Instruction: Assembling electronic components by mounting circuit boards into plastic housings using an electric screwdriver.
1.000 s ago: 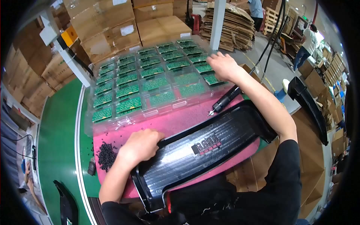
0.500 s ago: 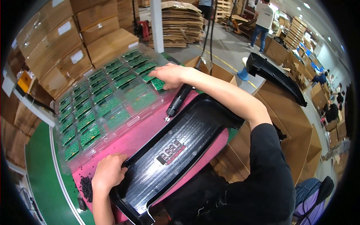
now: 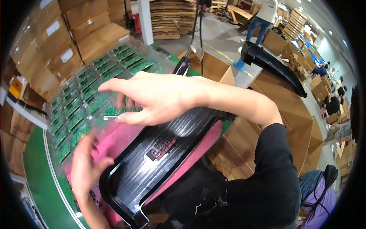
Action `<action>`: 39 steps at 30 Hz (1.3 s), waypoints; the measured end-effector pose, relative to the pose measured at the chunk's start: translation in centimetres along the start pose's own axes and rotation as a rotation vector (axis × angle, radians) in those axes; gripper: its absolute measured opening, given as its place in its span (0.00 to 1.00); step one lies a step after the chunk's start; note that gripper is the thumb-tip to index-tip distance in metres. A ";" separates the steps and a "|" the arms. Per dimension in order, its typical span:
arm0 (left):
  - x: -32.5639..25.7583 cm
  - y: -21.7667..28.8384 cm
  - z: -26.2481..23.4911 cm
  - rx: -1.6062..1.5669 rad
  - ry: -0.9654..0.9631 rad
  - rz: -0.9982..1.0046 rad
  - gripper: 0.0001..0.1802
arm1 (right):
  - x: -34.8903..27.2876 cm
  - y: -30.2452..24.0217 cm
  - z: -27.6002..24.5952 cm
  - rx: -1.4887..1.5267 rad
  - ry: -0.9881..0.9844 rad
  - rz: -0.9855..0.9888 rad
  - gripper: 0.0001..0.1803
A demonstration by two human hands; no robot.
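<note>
My right hand (image 3: 156, 97) is over the front edge of a clear plastic tray (image 3: 103, 131), its index finger stretched out. Between its thumb and bent fingers is a green circuit board (image 3: 111, 112), partly hidden by the hand. My left hand (image 3: 84, 166), a little blurred, is raised with thumb and fingers apart, holding nothing, close to the tray's near corner. Beneath my right forearm lies a long black plastic housing (image 3: 133, 175) with digit-shaped cutouts (image 3: 162, 148) in its middle. Rows of green circuit boards (image 3: 91, 91) fill much of the tray.
A pink mat (image 3: 114, 143) lies under the housing on a green table (image 3: 36, 168). Behind my right hand an electric screwdriver (image 3: 183, 65) hangs, partly hidden. Small black pieces (image 3: 94, 198) lie near my left wrist. To the right, another black housing (image 3: 272, 68) rests on cardboard boxes (image 3: 289, 110).
My right hand has come left and nearer from the tray's right side, bringing a circuit board. My left hand has let go of the housing's edge and moved left.
</note>
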State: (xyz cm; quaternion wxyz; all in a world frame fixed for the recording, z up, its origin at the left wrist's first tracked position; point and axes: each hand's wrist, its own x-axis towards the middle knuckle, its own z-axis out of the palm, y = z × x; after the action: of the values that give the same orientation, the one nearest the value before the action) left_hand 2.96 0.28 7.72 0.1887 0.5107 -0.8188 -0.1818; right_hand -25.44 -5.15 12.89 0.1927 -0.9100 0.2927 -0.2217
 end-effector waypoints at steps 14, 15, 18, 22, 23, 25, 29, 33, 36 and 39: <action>0.6 2.7 1.8 0.031 0.428 0.657 0.29 | -1.6 -1.4 2.6 0.984 -0.287 0.367 0.23; 0.6 2.5 1.9 0.037 0.423 0.664 0.28 | -1.6 -1.2 2.7 0.992 -0.300 0.369 0.23; 0.4 2.2 2.3 -0.058 0.409 0.583 0.28 | -2.2 -0.9 2.6 1.096 -0.330 0.435 0.23; 0.5 1.5 2.9 -0.159 0.395 0.457 0.25 | -4.2 0.0 2.2 1.068 -0.196 0.394 0.23; 0.4 1.5 3.1 -0.162 0.396 0.452 0.25 | -4.9 0.3 1.9 0.863 -0.184 0.379 0.23; 0.5 1.4 3.5 -0.249 0.376 0.380 0.24 | -6.1 0.6 3.3 0.763 0.027 0.306 0.30; 0.3 2.6 4.9 -0.480 0.237 0.131 0.21 | -8.5 1.8 3.6 0.514 0.110 0.274 0.37; 0.5 3.1 6.0 -0.465 0.064 0.043 0.21 | -10.4 3.1 4.7 0.505 0.132 0.343 0.34; 0.8 2.7 7.0 -0.355 -0.091 0.053 0.19 | -11.0 4.1 6.0 0.448 0.067 0.407 0.32; 0.6 2.4 8.5 -0.299 -0.165 0.061 0.19 | -11.4 5.8 7.6 0.284 0.032 0.205 0.29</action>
State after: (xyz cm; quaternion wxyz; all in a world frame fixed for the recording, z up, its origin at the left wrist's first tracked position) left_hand -3.36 1.62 1.63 0.2000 0.4354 -0.8104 -0.3370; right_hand -32.43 -0.85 0.53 0.3363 -0.8354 0.3526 -0.2543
